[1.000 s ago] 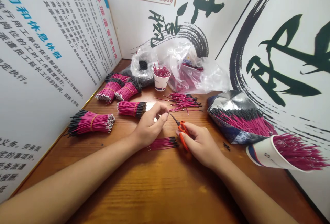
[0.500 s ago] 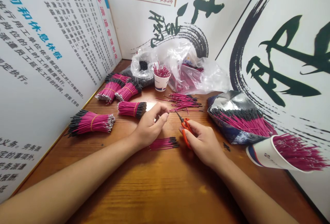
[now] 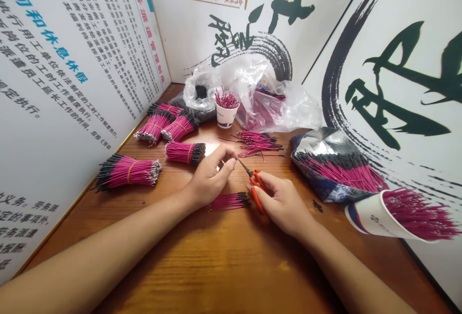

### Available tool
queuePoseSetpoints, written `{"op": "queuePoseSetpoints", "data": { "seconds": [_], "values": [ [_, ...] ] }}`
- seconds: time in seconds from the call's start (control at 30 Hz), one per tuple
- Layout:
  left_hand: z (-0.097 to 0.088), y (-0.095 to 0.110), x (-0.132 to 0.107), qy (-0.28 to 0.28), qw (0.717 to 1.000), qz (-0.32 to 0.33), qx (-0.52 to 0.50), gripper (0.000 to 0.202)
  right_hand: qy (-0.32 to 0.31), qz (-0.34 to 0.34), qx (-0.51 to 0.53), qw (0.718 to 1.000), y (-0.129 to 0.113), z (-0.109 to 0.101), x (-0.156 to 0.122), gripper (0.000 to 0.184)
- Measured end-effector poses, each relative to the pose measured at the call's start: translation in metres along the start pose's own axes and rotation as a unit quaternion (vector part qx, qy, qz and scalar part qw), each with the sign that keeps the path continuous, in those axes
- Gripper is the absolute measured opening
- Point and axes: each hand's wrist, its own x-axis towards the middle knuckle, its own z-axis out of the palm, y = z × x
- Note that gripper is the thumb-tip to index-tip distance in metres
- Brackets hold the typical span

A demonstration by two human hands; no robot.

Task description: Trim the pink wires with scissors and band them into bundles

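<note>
My right hand (image 3: pixel 276 198) grips orange-handled scissors (image 3: pixel 257 186), their narrow dark blades pointing up and left. The blade tips reach the fingertips of my left hand (image 3: pixel 212 174), which is closed in a pinch. What it pinches, if anything, is too small and hidden to name. Below my left hand lies a small row of pink wires with black ends (image 3: pixel 231 201). Just beyond both hands is a loose pile of similar wires (image 3: pixel 258 143). A banded wire bundle (image 3: pixel 184 152) lies left of my left hand, beside a white piece partly covered by that hand.
More banded bundles (image 3: pixel 130 172) lie at the left near the wall panel. A paper cup (image 3: pixel 226 117) of wires and clear plastic bags (image 3: pixel 285 111) stand at the back. To the right are an opened foil bag (image 3: pixel 325 189) of wires and a tipped cup (image 3: pixel 368 214).
The scissors in my right hand have moved left, bringing their blade tips to my left fingertips. My left hand has stayed in place.
</note>
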Motion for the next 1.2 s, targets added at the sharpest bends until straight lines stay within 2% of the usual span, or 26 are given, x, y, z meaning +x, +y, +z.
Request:
{"op": "queuePoseSetpoints", "data": {
  "seconds": [0.27,0.53,1.0,1.2],
  "values": [
    [0.0007,-0.0021,-0.0003,-0.003,1.000,-0.004,-0.012,0.010,-0.007,0.013,0.016,1.000,0.0000,-0.0003,-0.0019,0.027],
    [0.0005,0.0002,0.0008,0.001,1.000,-0.002,-0.006,0.012,0.021,0.018,0.043,0.999,0.0001,0.0002,-0.0006,0.025],
    [-0.0007,0.0025,0.0010,0.002,0.999,0.008,0.035,0.012,-0.006,0.010,0.020,1.000,-0.0017,-0.0006,-0.0008,0.025],
    [-0.0010,0.0041,0.0015,0.012,0.998,0.014,0.055,0.013,0.010,0.017,0.017,1.000,-0.0005,-0.0028,-0.0029,0.025]
  ]
}}
